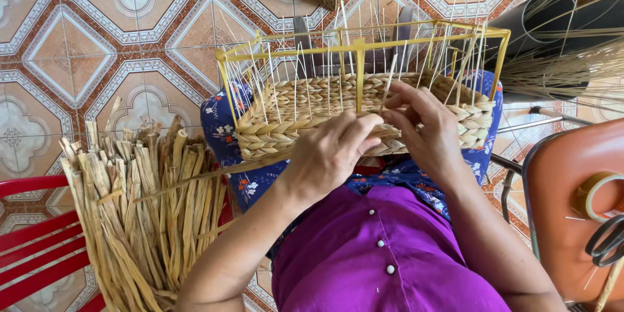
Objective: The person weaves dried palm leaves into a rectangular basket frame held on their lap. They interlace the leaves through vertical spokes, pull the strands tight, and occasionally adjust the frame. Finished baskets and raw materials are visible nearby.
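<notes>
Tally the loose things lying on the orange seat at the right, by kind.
Tape roll: 1
Scissors: 1
Total: 2, both on the orange seat; the scissors are cut off by the picture's edge.

Beneath me lies a patterned tiled floor (97,58); a red slatted chair (39,240) left, an orange chair (562,208) right.

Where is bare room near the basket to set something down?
Bare tiled floor lies beyond the dried-reed bundle, beside the half-woven basket. The orange chair seat has room short of the tape roll and scissors. The lap is crowded by both hands.
</notes>
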